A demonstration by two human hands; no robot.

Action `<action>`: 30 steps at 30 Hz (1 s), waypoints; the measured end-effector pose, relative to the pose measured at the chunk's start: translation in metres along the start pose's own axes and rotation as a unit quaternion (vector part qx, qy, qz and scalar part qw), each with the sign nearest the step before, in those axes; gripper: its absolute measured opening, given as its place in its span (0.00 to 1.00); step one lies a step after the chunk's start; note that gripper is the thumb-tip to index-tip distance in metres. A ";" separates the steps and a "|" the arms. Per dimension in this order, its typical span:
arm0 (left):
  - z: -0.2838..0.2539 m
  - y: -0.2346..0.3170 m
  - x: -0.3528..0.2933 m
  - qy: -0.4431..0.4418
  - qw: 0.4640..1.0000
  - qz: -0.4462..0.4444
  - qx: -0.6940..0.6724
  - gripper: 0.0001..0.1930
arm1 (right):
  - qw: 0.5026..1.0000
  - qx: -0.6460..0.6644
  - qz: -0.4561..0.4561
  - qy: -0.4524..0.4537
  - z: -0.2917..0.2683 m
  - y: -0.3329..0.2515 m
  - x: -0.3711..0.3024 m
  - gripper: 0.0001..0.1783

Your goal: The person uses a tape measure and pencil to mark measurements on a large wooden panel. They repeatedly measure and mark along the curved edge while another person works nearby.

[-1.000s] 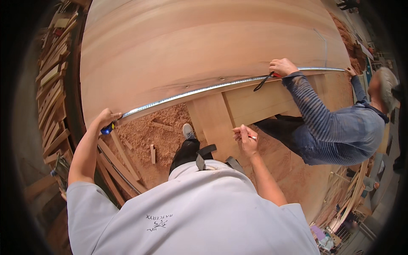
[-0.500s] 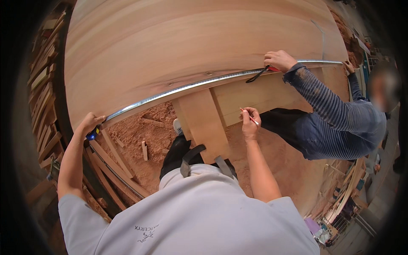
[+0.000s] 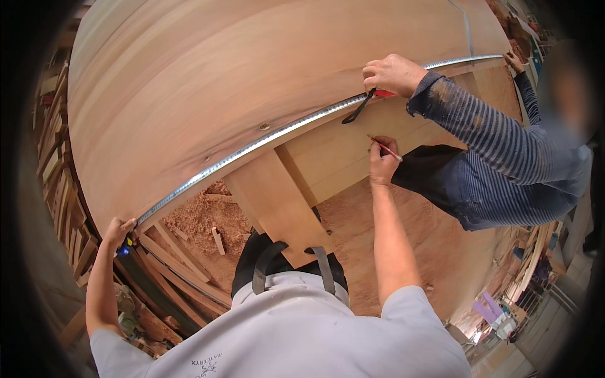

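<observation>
My left hand [image 3: 120, 232] grips a tape measure [image 3: 124, 248] with a dark case and yellow trim at the near left corner of a large wooden panel [image 3: 189, 82]. Its pale metal blade [image 3: 242, 149] stretches along the panel's near edge to the far right. A red pencil [image 3: 394, 155] is held in my right hand [image 3: 382, 167], raised short of that edge over a lower board. A co-worker's hand [image 3: 396, 74] rests on the edge, holding a red item [image 3: 383, 93] with a black strap. The co-worker's other hand [image 3: 513, 62] is at the blade's far end.
A narrower board [image 3: 277, 201] extends from under the panel toward my waist. Wood strips [image 3: 179, 277] and reddish shavings [image 3: 205, 217] lie below on the left. More timber [image 3: 63, 208] is stacked along the left side. The co-worker, in a striped sleeve [image 3: 485, 129], stands at the right.
The view has turned, so the panel edge slopes more steeply. My right hand with the pencil has moved up, nearer the edge. My left hand keeps its grip on the tape measure.
</observation>
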State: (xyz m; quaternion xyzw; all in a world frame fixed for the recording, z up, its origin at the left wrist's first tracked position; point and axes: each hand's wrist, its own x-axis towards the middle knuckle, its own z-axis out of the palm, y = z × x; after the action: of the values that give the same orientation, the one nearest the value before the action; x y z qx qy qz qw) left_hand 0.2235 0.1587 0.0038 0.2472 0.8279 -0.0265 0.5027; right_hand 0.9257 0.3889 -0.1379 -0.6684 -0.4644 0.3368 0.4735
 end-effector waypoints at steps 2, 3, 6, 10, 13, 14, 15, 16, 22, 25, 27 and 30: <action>-0.001 -0.004 0.004 -0.010 1.000 0.006 0.012 0.25 | 1.000 0.022 0.013 0.002 0.003 0.008 0.001 0.05; -0.002 -0.004 0.007 -0.011 1.000 0.006 0.005 0.24 | 1.000 0.022 0.012 0.002 0.003 0.009 0.001 0.05; 0.000 -0.008 0.008 -0.012 1.000 -0.003 -0.019 0.23 | 0.997 0.074 -0.034 0.014 0.011 0.012 0.001 0.06; 0.003 -0.006 0.004 -0.011 1.000 -0.009 0.010 0.22 | 0.997 0.064 -0.043 0.001 0.017 0.016 -0.002 0.06; -0.005 -0.026 0.018 -0.020 1.000 0.006 -0.004 0.23 | 0.997 0.042 -0.071 -0.002 0.013 0.024 -0.006 0.08; -0.004 -0.030 0.021 -0.009 1.000 0.007 -0.001 0.23 | 0.996 0.040 -0.075 0.009 0.013 0.026 -0.006 0.08; -0.003 -0.028 0.020 -0.014 1.000 0.007 0.000 0.23 | 0.996 0.037 -0.079 0.018 0.015 0.025 -0.007 0.08; -0.003 -0.025 0.018 -0.020 1.000 0.008 0.002 0.24 | 0.996 0.035 -0.083 0.027 0.017 0.024 -0.007 0.09; 0.001 -0.024 0.015 -0.003 1.000 0.003 0.030 0.30 | 0.990 -0.034 -0.138 0.017 0.024 0.015 -0.006 0.08; -0.002 -0.022 0.014 -0.018 1.000 -0.006 0.025 0.25 | 0.986 -0.052 -0.151 0.056 0.025 0.025 -0.005 0.07; -0.004 -0.027 0.017 -0.019 1.000 -0.011 0.015 0.26 | 0.982 -0.062 -0.163 0.069 0.025 0.026 -0.004 0.07; -0.006 -0.032 0.018 -0.017 1.000 -0.006 0.013 0.26 | 0.991 -0.053 -0.115 0.032 0.019 0.031 -0.009 0.06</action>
State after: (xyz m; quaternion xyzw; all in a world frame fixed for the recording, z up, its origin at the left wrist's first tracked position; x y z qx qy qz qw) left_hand 0.1979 0.1392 -0.0152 0.2485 0.8202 -0.0442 0.5134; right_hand 0.9153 0.3827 -0.1731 -0.6449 -0.5403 0.2333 0.4877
